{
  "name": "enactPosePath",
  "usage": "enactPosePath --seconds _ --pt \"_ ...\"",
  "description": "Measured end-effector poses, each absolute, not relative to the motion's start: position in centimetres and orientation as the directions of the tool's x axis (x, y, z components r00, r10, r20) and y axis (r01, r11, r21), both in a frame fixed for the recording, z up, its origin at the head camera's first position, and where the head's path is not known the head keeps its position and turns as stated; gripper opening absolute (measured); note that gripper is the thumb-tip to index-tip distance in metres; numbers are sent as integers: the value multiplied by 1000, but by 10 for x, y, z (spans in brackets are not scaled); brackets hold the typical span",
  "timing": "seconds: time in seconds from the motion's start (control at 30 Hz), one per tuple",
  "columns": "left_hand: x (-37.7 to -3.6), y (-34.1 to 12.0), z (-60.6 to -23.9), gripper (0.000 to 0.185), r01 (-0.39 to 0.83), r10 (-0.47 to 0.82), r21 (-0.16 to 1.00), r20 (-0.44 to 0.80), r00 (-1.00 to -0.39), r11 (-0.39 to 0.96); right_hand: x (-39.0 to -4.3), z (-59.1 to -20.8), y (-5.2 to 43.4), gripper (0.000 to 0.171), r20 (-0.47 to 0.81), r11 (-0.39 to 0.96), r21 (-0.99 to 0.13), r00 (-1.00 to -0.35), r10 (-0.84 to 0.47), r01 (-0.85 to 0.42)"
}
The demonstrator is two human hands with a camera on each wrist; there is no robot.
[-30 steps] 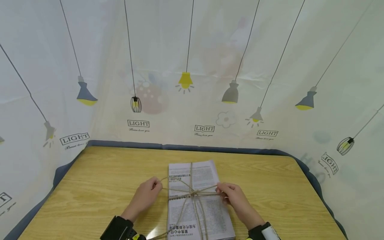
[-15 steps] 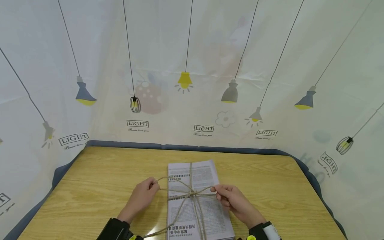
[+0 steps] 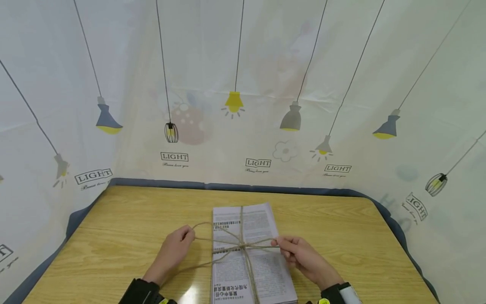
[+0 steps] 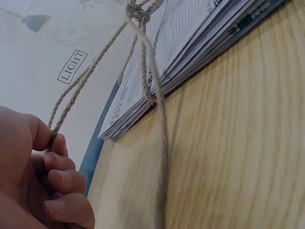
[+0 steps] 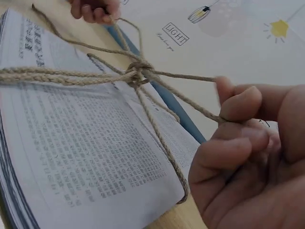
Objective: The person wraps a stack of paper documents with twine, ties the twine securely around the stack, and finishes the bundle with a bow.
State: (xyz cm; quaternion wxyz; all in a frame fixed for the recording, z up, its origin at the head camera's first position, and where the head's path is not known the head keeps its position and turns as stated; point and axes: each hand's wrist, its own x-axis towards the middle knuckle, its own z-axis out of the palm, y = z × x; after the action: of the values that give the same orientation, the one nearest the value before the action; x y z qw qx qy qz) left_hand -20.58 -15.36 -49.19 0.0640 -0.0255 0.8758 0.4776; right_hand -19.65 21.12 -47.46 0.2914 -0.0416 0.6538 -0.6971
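Note:
A stack of newspapers [image 3: 231,274] lies on the table, bound crosswise with brown twine [image 5: 162,143]. At the crossing on top sits a knot [image 5: 138,71]. To the left of the stack my left hand [image 3: 175,247] pinches a loop of the twine between thumb and forefinger; in the left wrist view two strands run from that hand [image 4: 52,176] to the knot. My right hand [image 3: 303,255], over the stack's right edge, pinches another loop, and its two strands spread from the fingers [image 5: 243,102]. A loose twine end [image 4: 162,143] trails left under the left wrist.
The wooden table [image 3: 341,236] extends on both sides of the stack. Behind it hangs a pale curtain [image 3: 212,63] printed with lamps, and a dark blue band [image 3: 265,189] runs along the table's far edge. Both wrists wear black bands [image 3: 138,291].
The left hand has drawn left and slightly down with its loop. The right hand went slightly left, then back right. The loose end has lifted and straightened toward the left.

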Motion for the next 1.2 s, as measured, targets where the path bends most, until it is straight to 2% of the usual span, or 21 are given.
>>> enactPosePath --seconds 0.13,0.3,0.67,0.87,1.2 --pt "-206 -160 -495 32 -105 8 826 -132 -991 553 -195 -473 219 24 -295 -83 -925 -838 -460 371" --pt "-206 -162 -497 29 -96 14 814 -127 -992 572 -194 -472 225 27 -301 -209 -886 -855 -423 415" --pt "-203 -165 -492 32 -78 24 792 -116 -993 605 -196 -473 219 28 -372 7 -922 -883 -286 386" --pt "-203 -167 -491 30 -62 6 777 -84 -996 627 -196 -472 219 30 -361 49 -931 -902 -236 360" --pt "-202 -169 -494 31 -90 -10 777 -107 -994 623 -196 -473 225 31 -355 56 -935 -912 -204 351"
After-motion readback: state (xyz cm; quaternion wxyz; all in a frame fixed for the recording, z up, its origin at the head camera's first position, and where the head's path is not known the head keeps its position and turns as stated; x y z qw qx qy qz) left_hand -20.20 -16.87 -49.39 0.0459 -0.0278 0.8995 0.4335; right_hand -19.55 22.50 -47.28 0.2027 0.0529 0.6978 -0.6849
